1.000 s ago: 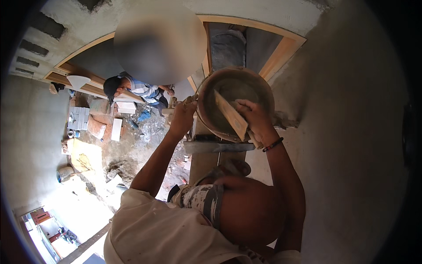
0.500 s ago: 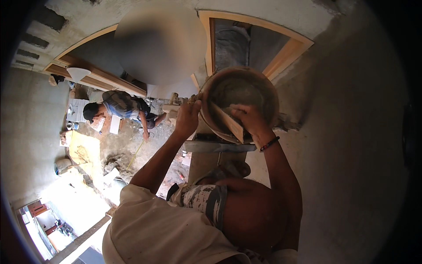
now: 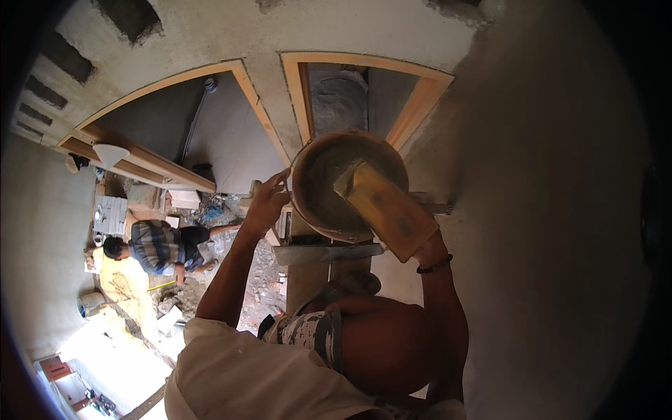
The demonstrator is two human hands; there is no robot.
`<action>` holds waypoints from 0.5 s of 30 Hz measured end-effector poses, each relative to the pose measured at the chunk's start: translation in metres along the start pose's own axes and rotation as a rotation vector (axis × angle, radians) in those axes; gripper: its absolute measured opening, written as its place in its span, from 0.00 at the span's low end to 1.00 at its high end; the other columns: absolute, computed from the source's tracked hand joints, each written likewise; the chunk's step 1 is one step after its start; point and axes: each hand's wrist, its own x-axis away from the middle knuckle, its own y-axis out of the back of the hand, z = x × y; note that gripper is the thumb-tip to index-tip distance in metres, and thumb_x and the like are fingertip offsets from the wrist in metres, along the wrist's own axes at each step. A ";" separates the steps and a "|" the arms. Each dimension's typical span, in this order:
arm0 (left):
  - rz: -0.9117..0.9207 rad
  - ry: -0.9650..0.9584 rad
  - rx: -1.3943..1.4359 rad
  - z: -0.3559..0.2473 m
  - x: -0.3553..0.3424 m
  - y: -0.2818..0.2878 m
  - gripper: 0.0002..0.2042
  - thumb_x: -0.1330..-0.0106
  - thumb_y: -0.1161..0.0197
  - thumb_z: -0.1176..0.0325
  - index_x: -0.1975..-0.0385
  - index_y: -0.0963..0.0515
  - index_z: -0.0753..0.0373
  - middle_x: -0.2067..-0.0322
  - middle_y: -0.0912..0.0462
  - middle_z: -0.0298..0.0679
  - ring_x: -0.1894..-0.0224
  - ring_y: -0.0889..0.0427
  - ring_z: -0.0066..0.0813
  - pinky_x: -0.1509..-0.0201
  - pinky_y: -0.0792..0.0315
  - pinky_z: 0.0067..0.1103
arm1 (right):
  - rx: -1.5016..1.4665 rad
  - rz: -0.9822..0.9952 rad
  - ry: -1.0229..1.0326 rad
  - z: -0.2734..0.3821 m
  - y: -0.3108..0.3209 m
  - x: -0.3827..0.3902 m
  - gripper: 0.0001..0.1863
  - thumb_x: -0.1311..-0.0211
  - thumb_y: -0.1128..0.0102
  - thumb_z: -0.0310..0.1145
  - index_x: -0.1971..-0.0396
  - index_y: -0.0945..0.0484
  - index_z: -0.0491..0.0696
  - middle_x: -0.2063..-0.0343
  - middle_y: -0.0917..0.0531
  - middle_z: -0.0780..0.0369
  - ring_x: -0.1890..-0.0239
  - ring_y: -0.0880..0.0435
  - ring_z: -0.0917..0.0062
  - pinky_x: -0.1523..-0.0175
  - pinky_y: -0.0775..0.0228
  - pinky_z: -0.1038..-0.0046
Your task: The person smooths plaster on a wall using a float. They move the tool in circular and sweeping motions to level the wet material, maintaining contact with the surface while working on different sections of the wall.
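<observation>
A round bucket [image 3: 399, 157] of wet grey mortar [image 3: 323, 175] stands in front of me, high above the floor. My left hand [image 3: 266, 206] is at its left rim, fingers closed around the edge. In my right hand [image 3: 435, 245] is a yellowish wooden plastering float [image 3: 393, 213], its flat face turned up and hiding most of my fingers. The float slants over the bucket's right side, and a lump of mortar sits at its far end.
Below the bucket runs a grey-edged plank [image 3: 329, 253], where my foot rests. Wood-framed openings [image 3: 413, 112] are in the wall ahead, and a bare wall [image 3: 546, 231] rises on the right. Lower left, a co-worker [image 3: 157, 246] bends over the littered floor, near a tipped pail [image 3: 91, 303].
My right hand has turned the float from edge-on inside the bucket to face up, with mortar on its end. A blurred round shape at the top is gone. The co-worker has shifted.
</observation>
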 end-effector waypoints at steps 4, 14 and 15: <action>-0.345 -0.383 -0.115 -0.065 -0.007 -0.016 0.29 0.41 0.47 0.76 0.36 0.34 0.69 0.40 0.27 0.52 0.37 0.29 0.41 0.33 0.36 0.32 | 0.914 -0.270 0.432 0.037 -0.016 0.070 0.22 0.31 0.44 0.36 0.41 0.32 0.43 0.47 0.23 0.56 0.48 0.20 0.71 0.47 0.21 0.70; 0.102 -1.226 0.100 -0.307 0.037 -0.236 0.26 0.30 0.48 0.63 0.36 0.36 0.72 0.38 0.31 0.55 0.33 0.37 0.54 0.29 0.47 0.43 | 0.315 -0.551 1.042 0.136 -0.045 0.375 0.30 0.34 0.39 0.41 0.37 0.36 0.44 0.45 0.24 0.56 0.47 0.21 0.70 0.47 0.22 0.67; 0.202 -1.308 0.143 -0.330 0.052 -0.263 0.28 0.31 0.47 0.62 0.34 0.38 0.70 0.37 0.32 0.55 0.31 0.39 0.53 0.28 0.48 0.43 | 0.307 -0.603 1.135 0.133 -0.059 0.414 0.31 0.35 0.38 0.42 0.37 0.36 0.44 0.45 0.24 0.56 0.47 0.21 0.70 0.46 0.22 0.67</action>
